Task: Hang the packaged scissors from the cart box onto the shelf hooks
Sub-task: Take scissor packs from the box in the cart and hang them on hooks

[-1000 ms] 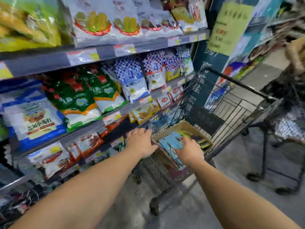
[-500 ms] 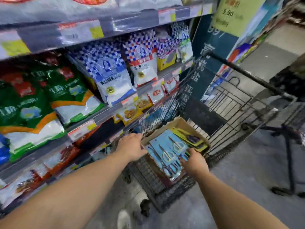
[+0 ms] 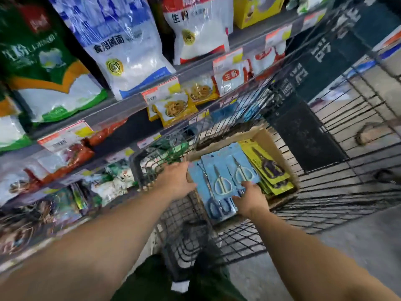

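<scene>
We look down on the blue packs of scissors (image 3: 225, 177), fanned out in the cardboard box (image 3: 268, 139) that sits in the wire cart (image 3: 325, 200). Each blue card shows a pair with pale loop handles under clear plastic, and one at the near left has dark blue handles. Just beside them, toward the right of the box, lie the yellow packs of scissors (image 3: 270, 170), stacked and tilted against the box wall.

Our right hand (image 3: 249, 200) is on the near end of the blue stack, its fingers curled over the card edges; the fingertips are hidden under the cards, so we cannot tell how many packs it grips. Our left hand (image 3: 176, 180) reaches in from the other side, fingers bent round the left edge of the blue stack, at the near left corner of the box.

Left of the cart runs the shelf (image 3: 121, 105), with price tags along its rails. Big green and white bags (image 3: 43, 68) and blue and white bags (image 3: 121, 44) stand above, small yellow packets (image 3: 175, 107) hang lower down. The gray floor (image 3: 358, 242) shows on the right.
</scene>
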`<action>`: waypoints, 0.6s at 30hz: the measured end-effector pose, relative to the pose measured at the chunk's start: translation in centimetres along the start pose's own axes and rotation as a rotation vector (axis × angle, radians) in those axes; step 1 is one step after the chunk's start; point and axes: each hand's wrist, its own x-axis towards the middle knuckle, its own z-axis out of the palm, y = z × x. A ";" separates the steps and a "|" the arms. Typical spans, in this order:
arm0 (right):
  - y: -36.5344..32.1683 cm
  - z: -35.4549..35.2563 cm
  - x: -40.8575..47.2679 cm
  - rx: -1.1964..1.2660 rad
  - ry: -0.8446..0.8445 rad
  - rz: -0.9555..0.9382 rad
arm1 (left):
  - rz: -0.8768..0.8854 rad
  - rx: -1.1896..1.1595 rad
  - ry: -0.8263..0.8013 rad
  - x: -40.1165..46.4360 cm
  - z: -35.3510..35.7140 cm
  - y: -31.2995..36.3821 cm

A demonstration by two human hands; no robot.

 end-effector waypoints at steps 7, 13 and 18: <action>1.0 2.5 7.8 -0.049 -0.096 -0.021 | -0.119 -0.155 -0.084 3.2 5.0 1.9; 0.9 8.2 12.5 -0.042 -0.090 0.063 | -0.144 -0.214 -0.042 5.5 8.4 1.4; 0.6 8.4 13.6 0.034 -0.013 0.059 | -0.168 -0.351 -0.008 6.2 8.9 1.3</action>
